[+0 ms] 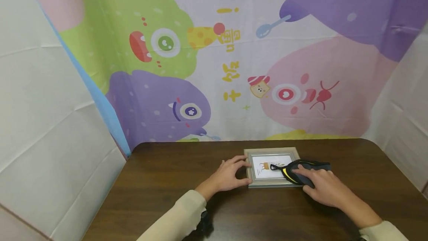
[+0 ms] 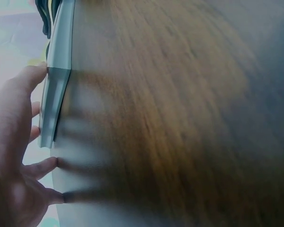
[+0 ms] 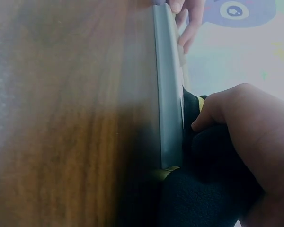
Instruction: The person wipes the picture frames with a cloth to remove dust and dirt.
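Observation:
A picture frame point(image 1: 272, 186) with a pale silvery border lies on the table, a small animal drawing inside it. My left hand point(image 1: 230, 174) rests at its left side, fingers spread, the thumb at the near left corner. In the left wrist view two fingertips point(image 2: 57, 162) reach down by the tabletop beyond the frame's end. My right hand point(image 1: 326, 187) grips a black, soft-looking padded piece point(image 1: 305, 172) with yellow trim and a small loop at its tip. This piece lies over the frame's right part and covers some of the picture. Its underside is hidden.
The dark wooden table point(image 1: 160, 192) has rounded far corners. Behind it hangs a cloth point(image 1: 234, 122) printed with cartoon monsters. White panels point(image 1: 50, 122) stand at both sides.

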Motion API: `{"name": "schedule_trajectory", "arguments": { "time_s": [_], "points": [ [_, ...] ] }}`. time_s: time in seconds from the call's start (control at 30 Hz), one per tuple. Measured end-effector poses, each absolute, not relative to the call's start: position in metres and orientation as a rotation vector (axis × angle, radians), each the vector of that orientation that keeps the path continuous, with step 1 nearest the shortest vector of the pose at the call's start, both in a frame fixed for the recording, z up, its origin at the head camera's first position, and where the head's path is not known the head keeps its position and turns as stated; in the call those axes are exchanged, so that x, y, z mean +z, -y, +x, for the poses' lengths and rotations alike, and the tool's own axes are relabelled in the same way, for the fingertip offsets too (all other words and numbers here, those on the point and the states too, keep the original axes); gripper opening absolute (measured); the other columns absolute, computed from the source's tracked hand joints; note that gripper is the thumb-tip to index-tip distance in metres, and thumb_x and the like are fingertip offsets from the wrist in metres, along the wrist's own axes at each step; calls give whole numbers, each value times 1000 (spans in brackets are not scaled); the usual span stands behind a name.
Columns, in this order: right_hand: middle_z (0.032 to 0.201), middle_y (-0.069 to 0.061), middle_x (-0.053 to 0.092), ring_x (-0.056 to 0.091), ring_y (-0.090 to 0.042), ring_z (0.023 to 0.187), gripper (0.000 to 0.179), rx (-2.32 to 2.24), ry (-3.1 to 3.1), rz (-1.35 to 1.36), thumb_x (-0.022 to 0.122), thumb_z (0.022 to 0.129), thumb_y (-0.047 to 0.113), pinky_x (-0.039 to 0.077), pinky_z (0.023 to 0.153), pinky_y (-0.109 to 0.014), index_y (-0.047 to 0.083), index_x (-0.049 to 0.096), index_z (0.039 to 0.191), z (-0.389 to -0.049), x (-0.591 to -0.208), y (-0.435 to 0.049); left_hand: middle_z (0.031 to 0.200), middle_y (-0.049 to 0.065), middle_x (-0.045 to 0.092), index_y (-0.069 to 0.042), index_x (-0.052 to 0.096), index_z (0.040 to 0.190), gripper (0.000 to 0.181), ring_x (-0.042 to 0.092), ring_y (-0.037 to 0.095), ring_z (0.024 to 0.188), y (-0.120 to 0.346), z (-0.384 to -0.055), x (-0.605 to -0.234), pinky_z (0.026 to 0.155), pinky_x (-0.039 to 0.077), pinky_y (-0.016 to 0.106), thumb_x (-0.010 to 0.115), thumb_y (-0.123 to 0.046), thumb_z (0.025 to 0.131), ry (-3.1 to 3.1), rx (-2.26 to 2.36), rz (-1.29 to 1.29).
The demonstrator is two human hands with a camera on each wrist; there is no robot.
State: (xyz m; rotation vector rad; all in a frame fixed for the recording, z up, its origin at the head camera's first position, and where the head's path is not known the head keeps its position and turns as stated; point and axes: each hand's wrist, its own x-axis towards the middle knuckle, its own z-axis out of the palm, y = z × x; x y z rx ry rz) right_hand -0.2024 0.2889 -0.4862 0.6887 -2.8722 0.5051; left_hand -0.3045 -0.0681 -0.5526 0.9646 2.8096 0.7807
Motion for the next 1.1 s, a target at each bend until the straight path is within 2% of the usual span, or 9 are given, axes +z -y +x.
{"name": "schedule_trajectory", "arguments": {
  "time_s": [0.03, 0.13, 0.3, 0.4, 0.43, 0.53, 0.67, 0.77, 1.1],
  "points": [
    [141, -35, 74, 25, 1, 53, 54, 512, 2874, 690, 78, 90, 5, 29, 52, -23, 11, 76, 144, -204, -486, -289, 181, -6, 46, -36, 68, 152, 59, 50, 38, 165, 69, -308, -559, 126, 31, 89, 77, -63, 100, -2816, 785, 977],
    [139, -34, 76, 26, 1, 52, 54, 522, 2880, 690, 78, 90, 5, 30, 53, -25, 10, 77, 144, -209, -485, -290, 181, -4, 46, -35, 69, 151, 58, 50, 40, 164, 69, -307, -559, 124, 31, 90, 76, -62, 100, -2810, 795, 991],
    [125, -28, 81, 40, -5, 58, 54, 505, 2924, 672, 78, 91, 9, 42, 64, -32, 11, 76, 144, -225, -481, -292, 182, -5, 45, -35, 68, 151, 58, 50, 38, 164, 68, -309, -561, 125, 31, 89, 77, -61, 100, -2817, 776, 996],
    [123, -27, 81, 47, -11, 61, 53, 503, 2942, 667, 77, 91, 10, 47, 68, -39, 10, 76, 144, -236, -479, -292, 182, -5, 45, -34, 69, 151, 58, 50, 37, 164, 68, -310, -561, 126, 31, 89, 77, -61, 99, -2820, 766, 993],
    [129, -29, 80, 52, -12, 66, 53, 485, 2938, 669, 78, 91, 12, 50, 70, -41, 10, 76, 144, -240, -478, -291, 182, -5, 45, -34, 69, 151, 59, 50, 37, 164, 68, -310, -561, 126, 30, 89, 77, -62, 99, -2819, 767, 992],
    [124, -28, 81, 53, -15, 62, 53, 531, 2971, 638, 76, 93, 11, 49, 68, -41, 8, 75, 146, -251, -476, -290, 182, -6, 44, -34, 69, 151, 59, 50, 37, 165, 68, -311, -562, 126, 30, 89, 77, -62, 99, -2817, 760, 985],
    [129, -31, 79, 67, -25, 77, 54, 554, 3001, 596, 75, 94, 12, 58, 75, -50, 7, 73, 148, -264, -474, -289, 183, -7, 42, -35, 68, 152, 60, 49, 36, 166, 69, -312, -565, 127, 30, 88, 77, -62, 100, -2814, 749, 980],
    [144, -35, 72, 73, -33, 96, 54, 541, 3001, 577, 75, 94, 12, 62, 85, -61, 7, 72, 148, -273, -474, -289, 183, -7, 42, -36, 67, 153, 60, 48, 36, 166, 70, -312, -565, 127, 30, 87, 76, -63, 100, -2816, 744, 982],
    [151, -35, 68, 75, -49, 119, 54, 529, 3046, 532, 75, 96, 15, 58, 103, -77, 8, 71, 150, -282, -476, -290, 183, -6, 42, -36, 67, 152, 57, 49, 36, 166, 68, -309, -560, 127, 31, 87, 75, -62, 101, -2816, 742, 981]
  ]
}}
